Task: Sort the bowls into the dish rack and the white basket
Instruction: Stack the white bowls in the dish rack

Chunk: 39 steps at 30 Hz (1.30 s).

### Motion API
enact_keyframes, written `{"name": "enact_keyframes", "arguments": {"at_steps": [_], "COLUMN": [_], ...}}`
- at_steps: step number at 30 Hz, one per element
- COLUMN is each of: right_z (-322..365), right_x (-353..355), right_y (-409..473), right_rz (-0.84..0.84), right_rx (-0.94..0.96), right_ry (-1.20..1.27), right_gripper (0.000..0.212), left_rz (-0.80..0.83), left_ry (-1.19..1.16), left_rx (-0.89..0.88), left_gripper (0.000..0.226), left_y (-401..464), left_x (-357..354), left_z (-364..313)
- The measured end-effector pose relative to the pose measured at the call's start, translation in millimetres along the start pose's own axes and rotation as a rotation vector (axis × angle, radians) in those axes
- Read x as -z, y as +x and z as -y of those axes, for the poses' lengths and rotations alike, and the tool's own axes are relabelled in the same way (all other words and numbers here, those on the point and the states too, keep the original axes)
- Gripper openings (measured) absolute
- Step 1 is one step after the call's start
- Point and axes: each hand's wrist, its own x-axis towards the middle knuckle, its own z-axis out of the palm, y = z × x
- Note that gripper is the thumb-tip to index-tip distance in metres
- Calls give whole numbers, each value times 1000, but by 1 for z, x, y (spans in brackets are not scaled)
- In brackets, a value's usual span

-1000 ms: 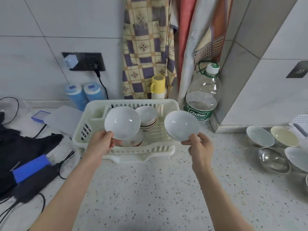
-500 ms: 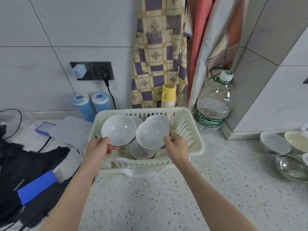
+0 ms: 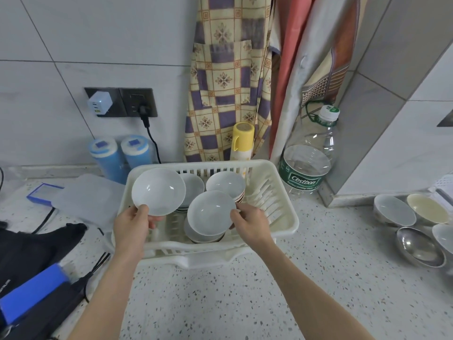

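Left hand [image 3: 131, 225] pinches a white bowl [image 3: 158, 191] by its rim; right hand [image 3: 248, 225] grips another bowl [image 3: 211, 212] over stacked bowls in the rack [image 3: 285, 218] at the worktop's [image 3: 245, 298] back edge.

The green label on the clear water bottle [image 3: 308, 165] reads "Cestbon"; its smaller print stays unreadable.

Stacked bowls [image 3: 224, 184] sit in the dish rack [image 3: 284, 217] (bottle [image 3: 307, 165] behind right).
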Motion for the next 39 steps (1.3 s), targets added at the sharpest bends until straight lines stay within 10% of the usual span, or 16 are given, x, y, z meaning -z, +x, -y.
{"name": "enact_keyframes", "arguments": {"at_steps": [39], "right_z": [-6], "right_x": [-13], "right_y": [21], "right_rz": [293], "right_rx": [-82], "right_ry": [-424], "right_gripper": [28], "left_rz": [71], "left_ry": [100], "left_rx": [-73], "left_gripper": [20], "left_y": [-4], "left_x": [0], "left_z": [5]}}
